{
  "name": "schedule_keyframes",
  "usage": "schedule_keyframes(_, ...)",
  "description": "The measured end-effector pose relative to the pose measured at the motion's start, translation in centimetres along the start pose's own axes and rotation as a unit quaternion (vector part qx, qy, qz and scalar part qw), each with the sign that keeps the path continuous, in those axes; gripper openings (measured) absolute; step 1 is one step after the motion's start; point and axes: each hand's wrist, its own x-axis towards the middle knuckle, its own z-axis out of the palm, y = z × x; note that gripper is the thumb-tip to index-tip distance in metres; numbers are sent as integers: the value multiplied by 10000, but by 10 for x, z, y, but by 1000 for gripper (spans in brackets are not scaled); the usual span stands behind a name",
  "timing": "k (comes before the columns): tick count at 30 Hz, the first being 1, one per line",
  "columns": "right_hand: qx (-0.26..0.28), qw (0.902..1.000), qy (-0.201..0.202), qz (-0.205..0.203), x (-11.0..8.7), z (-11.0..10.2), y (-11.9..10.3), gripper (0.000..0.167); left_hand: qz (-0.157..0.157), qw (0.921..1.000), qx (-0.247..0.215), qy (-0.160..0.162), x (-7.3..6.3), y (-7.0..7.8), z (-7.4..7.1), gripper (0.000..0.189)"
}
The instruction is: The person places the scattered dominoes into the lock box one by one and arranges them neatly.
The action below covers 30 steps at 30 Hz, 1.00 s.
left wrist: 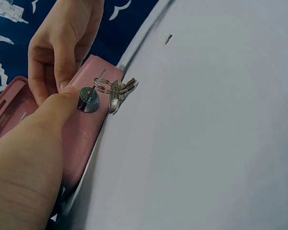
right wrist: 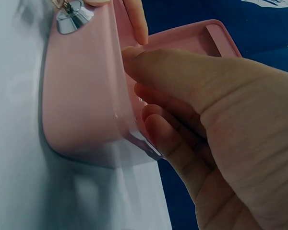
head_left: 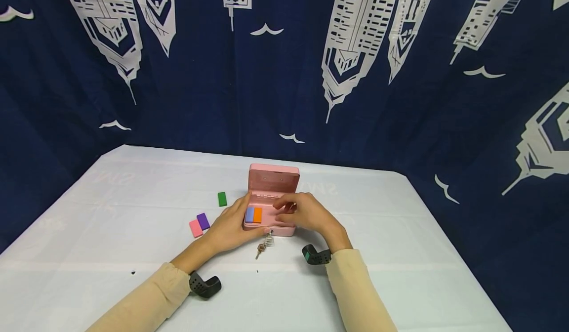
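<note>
Cloth [head_left: 284, 85]: navy with pale buildings, behind the table at 12 o'clock.
Table [head_left: 400, 282]: white, under everything.
Box [head_left: 284, 231]: pink, on the table at the wearer's 12 o'clock, lid [head_left: 273, 180] raised on its 12 o'clock edge. Probably light and stiff, its smooth skin apt to slide; best held by the 3 and 9 o'clock walls, since the lid would likely swing.
Left hand [head_left: 231, 227]: braces the box, fingers stretched along its 9 o'clock side, thumb on the 6 o'clock rim beside the lock.
Right hand [head_left: 304, 212]: bent over the box's 3 o'clock half, thumb and forefinger apart, nothing seen between them; whether a tip touches the inside, I cannot tell.
Loose blocks: green [head_left: 222, 199] at the box's 9 o'clock; purple [head_left: 203, 221] and pink [head_left: 195, 228] together toward 8.
Inside blocks: blue [head_left: 250, 215] and orange [head_left: 258, 215], side by side at 9 o'clock. All look light and rigid; pinch by opposite edges.
Keys [head_left: 261, 248]: hang on rings at 6 o'clock; thin, likely to snag.
Lock [left wrist: 89, 101]: round, shiny, on the 6 o'clock wall.
</note>
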Motion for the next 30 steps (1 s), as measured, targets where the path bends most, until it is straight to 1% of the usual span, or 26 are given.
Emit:
schedule_keyframes(4,62,10000,26,28,-3,-4,2,28,39,10000,-22,8,0,0,0,117)
schedule_keyframes(11,94,9997,180,-137,-7,-10,7,26,55,10000,-43,30,0,0,-1,116)
schedule_keyframes(15,113,9996,221,-124,-8,-12,10,27,66,10000,-46,22,-1,2,-2,115)
schedule_keyframes(20,173,9994,297,-41,-11,-9,11,27,0,10000,-49,-29,-7,0,-3,116)
schedule_keyframes(24,296,9983,493,-60,-11,-11,16,29,11,10000,-3,-4,-6,-2,-3,116)
schedule_keyframes(27,300,9965,769,-117,-12,-13,22,30,22,10000,7,65,-2,-2,-2,116)
schedule_keyframes(30,212,9939,1078,-45,-19,-13,31,30,48,10000,19,75,0,1,-2,115)
